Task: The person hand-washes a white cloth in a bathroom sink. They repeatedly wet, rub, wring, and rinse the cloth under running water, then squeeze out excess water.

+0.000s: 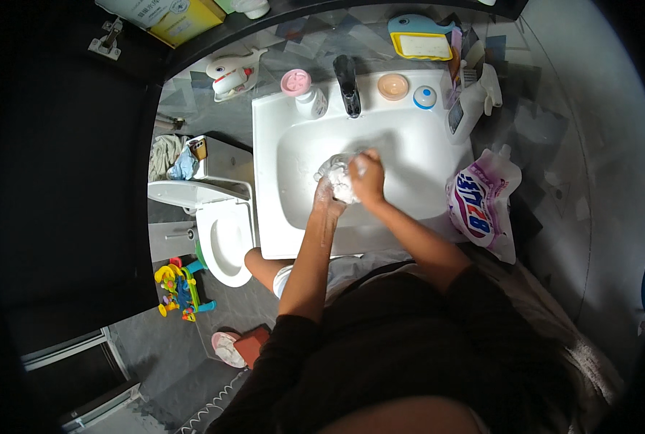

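Over the white washbasin (300, 211) I have a bunched, wet white cloth (342, 182) between both hands. My left hand (326, 192) grips it from the left and below, with what looks like suds on the wrist. On its right side my right hand (370, 176) presses against the cloth with curled fingers. The black faucet (347, 87) stands behind my hands at the basin's back rim; whether water runs cannot be told. A pump bottle with a pink top (310, 100) is left of the faucet, and a peach-coloured round dish (393, 87) is right of it.
Right of the basin are a spray bottle (466, 116) and a purple-and-white refill pouch (479, 203). A soap bar in a yellow dish (423, 46) sits behind. To the left are an open toilet (224, 244), a colourful plastic toy (184, 290) and a dark cabinet door (72, 190).
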A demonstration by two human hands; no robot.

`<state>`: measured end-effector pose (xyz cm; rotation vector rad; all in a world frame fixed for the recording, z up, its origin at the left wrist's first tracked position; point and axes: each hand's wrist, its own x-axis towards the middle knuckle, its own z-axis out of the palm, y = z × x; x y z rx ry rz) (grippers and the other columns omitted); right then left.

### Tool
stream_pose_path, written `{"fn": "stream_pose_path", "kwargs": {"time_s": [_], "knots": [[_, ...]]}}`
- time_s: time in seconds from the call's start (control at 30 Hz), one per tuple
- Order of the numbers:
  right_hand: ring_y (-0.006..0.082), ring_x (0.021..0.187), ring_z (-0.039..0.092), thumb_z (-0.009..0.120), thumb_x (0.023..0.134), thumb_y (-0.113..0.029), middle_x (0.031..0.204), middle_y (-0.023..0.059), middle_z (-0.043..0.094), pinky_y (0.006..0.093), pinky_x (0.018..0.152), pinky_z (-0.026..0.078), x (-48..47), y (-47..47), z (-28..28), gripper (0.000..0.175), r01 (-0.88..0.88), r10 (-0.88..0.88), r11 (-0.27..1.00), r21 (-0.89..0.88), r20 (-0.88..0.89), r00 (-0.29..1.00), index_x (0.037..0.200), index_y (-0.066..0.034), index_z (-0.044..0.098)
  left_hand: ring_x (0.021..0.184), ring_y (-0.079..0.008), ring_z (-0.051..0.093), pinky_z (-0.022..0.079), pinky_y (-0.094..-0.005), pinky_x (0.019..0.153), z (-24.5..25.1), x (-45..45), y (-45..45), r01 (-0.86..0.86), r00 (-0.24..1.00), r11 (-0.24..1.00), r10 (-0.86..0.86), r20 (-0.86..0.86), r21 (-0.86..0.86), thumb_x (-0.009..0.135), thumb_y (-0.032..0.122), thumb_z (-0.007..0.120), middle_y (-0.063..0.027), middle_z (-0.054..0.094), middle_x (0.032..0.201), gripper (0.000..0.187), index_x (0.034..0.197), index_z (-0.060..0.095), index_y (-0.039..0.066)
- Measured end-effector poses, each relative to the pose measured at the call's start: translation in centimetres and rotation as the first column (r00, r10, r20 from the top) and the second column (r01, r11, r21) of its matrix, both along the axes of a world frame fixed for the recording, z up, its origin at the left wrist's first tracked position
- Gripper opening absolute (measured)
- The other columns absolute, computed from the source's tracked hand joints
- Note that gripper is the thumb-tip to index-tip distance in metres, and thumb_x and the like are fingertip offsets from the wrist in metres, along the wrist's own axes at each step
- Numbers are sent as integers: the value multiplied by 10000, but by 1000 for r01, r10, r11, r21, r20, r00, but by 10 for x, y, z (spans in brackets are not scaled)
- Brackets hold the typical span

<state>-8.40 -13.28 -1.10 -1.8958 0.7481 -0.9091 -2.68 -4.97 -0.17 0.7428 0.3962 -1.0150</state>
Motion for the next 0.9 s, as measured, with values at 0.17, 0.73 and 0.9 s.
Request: {"fn": "stream_pose_path", "kwargs": {"time_s": [0.17,0.73,0.9], "knots": [[301,821,522,664,720,-130,854,159,531,393,752,400,0,25,25,191,-50,18,975,218,148,989,657,-8,531,837,-168,635,546,-314,760,-30,14,17,-12,990,990,30,134,-138,865,227,564,-40,641,951,253,1073,572,84],[262,739,488,619,763,-21,811,133,485,343,686,402,10,-7,77,181,-72,71,997,-5,275,959,667,48,483,865,-207,641,517,-352,736,-5,7,50,454,854,792,-517,54,408,891,598,410,-100,653,966,603,1183,510,81],[253,760,499,648,727,-53,859,129,479,338,672,411,12,15,119,178,-281,364,921,-270,335,869,643,15,506,1050,-249,560,451,-386,895,-31,17,78,-112,191,369,-903,384,923,897,621,369,-165,575,1157,708,1315,393,49]]}}
